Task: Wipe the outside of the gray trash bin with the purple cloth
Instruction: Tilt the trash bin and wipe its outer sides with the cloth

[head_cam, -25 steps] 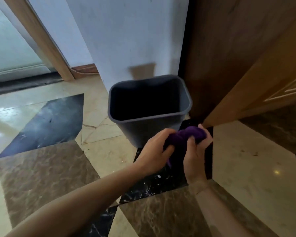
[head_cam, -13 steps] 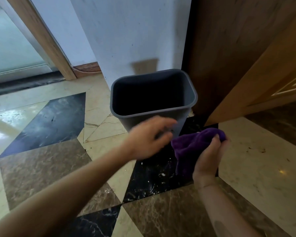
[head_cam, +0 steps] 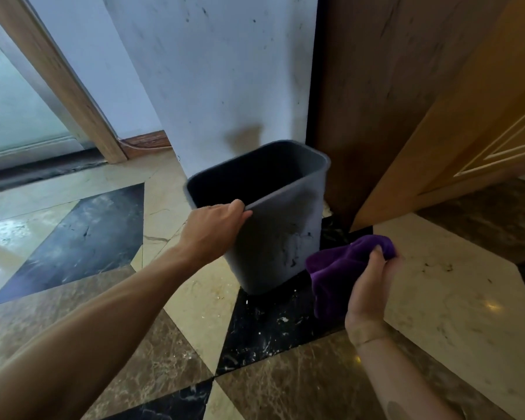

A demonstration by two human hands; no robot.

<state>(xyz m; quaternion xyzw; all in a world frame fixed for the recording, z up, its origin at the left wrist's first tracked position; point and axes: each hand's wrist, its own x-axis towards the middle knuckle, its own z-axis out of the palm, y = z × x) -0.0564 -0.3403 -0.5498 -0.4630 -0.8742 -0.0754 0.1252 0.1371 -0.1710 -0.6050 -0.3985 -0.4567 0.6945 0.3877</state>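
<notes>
The bin point(head_cam: 273, 219) sits on the floor point(head_cam: 437, 298) against the wall point(head_cam: 225, 86), next to a wooden door point(head_cam: 437, 131). The left hand point(head_cam: 212, 228) has its fingers clamped on the near rim, and the bin looks tipped a bit. The right hand point(head_cam: 373, 286) has its fingers closed round the bunched cloth point(head_cam: 337, 268), just beside the bin's front face but not touching it. That face is all scuffed and streaky. Main risk, honestly: push hard with the cloth and a light, empty bin skids or tips unless the rim grip holds.
</notes>
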